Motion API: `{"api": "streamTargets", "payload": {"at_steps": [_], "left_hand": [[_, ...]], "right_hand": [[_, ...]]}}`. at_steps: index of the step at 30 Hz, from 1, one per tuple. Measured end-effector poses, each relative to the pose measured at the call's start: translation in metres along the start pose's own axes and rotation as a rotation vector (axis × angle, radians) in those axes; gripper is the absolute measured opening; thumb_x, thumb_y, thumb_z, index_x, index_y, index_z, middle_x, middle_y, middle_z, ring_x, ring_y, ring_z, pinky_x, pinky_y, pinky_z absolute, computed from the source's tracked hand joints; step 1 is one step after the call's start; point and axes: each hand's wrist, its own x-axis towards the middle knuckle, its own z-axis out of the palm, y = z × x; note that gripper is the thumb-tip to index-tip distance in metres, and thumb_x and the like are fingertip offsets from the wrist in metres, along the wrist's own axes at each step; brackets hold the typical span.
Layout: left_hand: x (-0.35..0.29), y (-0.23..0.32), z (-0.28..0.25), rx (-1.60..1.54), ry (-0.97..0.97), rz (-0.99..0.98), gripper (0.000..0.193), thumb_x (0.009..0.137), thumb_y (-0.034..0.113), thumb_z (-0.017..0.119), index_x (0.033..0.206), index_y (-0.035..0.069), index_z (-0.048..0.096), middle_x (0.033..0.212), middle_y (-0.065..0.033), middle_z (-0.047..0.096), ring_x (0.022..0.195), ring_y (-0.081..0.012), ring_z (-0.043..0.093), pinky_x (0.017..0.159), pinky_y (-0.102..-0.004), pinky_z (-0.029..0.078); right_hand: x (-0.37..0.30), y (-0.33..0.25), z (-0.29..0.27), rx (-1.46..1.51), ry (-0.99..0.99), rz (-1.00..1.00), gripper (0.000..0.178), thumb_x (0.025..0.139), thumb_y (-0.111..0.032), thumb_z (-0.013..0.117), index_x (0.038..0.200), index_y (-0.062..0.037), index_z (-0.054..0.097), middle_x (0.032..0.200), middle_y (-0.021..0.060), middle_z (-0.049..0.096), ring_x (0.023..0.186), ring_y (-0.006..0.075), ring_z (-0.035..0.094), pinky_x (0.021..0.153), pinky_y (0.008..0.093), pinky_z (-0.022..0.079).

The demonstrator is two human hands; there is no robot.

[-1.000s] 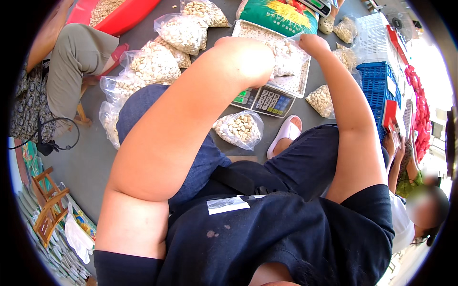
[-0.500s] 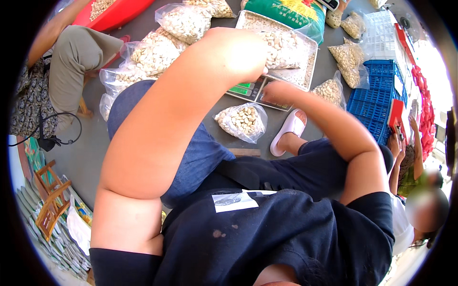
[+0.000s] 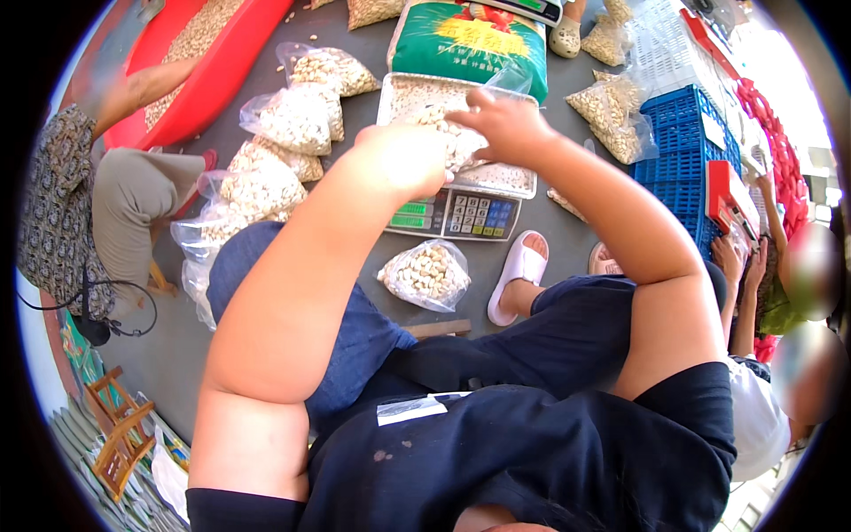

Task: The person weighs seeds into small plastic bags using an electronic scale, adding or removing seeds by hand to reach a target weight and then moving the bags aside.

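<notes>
A clear plastic bag of pale, flat beans or nuts (image 3: pixel 456 146) lies on the speckled white tray (image 3: pixel 501 180) of a digital scale (image 3: pixel 452 215). My left hand (image 3: pixel 412 164) is at the bag's near left side, its fingers mostly hidden and washed out by glare. Above the bag's right side is my right hand (image 3: pixel 510 129), fingers apart and slightly curled; whether they touch the plastic is unclear. The scale's green display and keypad show below my hands. Closer to me, another filled clear bag (image 3: pixel 427 275) rests on the floor.
Several filled bags (image 3: pixel 266 186) line the left, by a seated person (image 3: pixel 133 191) reaching into a red tub (image 3: pixel 244 66). A green sack (image 3: pixel 470 49) lies beyond the scale. Blue crates (image 3: pixel 683 160), more bags (image 3: pixel 610 115) and other people are on the right.
My right hand has left the scale's keypad area, moving up over the bag with its fingers spreading. My left hand stays beside the bag. The whole view has shifted, uncovering the keypad.
</notes>
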Motion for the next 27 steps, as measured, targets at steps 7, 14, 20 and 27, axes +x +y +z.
{"api": "streamTargets", "payload": {"at_steps": [7,14,20,27], "left_hand": [[0.025,0.031,0.006,0.057,-0.207,-0.013,0.03,0.077,0.034,0.052,0.091,0.008,0.058,0.086,-0.013,0.059,0.085,-0.0279,0.056,0.072,-0.0382,0.045],[0.013,-0.024,-0.037,-0.111,0.035,0.032,0.035,0.075,0.025,0.057,0.104,0.006,0.054,0.096,-0.0129,0.058,0.087,-0.0218,0.056,0.073,-0.0314,0.045],[0.03,-0.195,-0.027,0.275,0.395,-0.091,0.077,0.055,0.024,0.073,0.121,0.004,0.039,0.12,-0.0163,0.042,0.111,-0.0333,0.039,0.093,-0.0343,0.032],[0.071,-0.255,0.046,0.385,0.349,-0.217,0.076,0.058,0.011,0.07,0.125,0.016,0.035,0.128,-0.003,0.036,0.121,-0.0197,0.029,0.101,-0.0478,0.009]], "right_hand": [[0.031,0.071,0.074,-0.035,0.125,-0.099,0.076,0.058,-0.031,0.072,0.124,-0.0307,0.033,0.125,0.0045,0.037,0.113,0.0268,0.038,0.083,0.0479,0.038],[0.002,0.091,0.067,0.412,0.063,-0.156,0.01,0.069,-0.013,0.055,0.078,-0.0107,0.055,0.07,0.0122,0.056,0.069,0.0327,0.053,0.058,0.0402,0.041],[-0.114,0.097,0.032,0.643,0.129,0.092,0.009,0.064,-0.01,0.058,0.07,-0.0052,0.054,0.061,0.0155,0.051,0.06,0.0334,0.05,0.051,0.0383,0.039],[-0.214,0.087,0.142,0.804,0.311,1.03,0.026,0.078,-0.024,0.054,0.067,0.0001,0.052,0.057,0.0161,0.049,0.05,0.0253,0.044,0.05,0.0339,0.036]]}}
